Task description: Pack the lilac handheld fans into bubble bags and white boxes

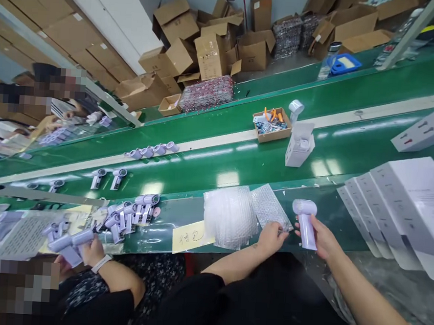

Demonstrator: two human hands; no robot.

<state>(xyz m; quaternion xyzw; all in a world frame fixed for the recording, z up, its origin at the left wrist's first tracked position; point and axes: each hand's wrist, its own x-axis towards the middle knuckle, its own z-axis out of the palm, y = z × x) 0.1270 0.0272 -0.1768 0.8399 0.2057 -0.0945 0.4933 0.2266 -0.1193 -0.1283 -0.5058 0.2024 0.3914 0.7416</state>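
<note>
My right hand (320,237) is closed round the handle of a pale lilac hand-held fan (304,222), holding it upright over the near edge of the green bench. My left hand (271,237) pinches the near corner of a flat bubble-wrap bag (269,207) lying on the bench. A thick pile of more bubble-wrap bags (229,216) sits just left of it. A yellow paper label (192,237) lies by the pile.
A co-worker's hand (94,250) at my left holds similar fans, with several more (131,213) heaped there. Stacked white boxes (401,208) stand at my right. On the green conveyor (239,159) are fans, an open white box (299,144) and a cardboard tray (271,124). Cartons are piled behind.
</note>
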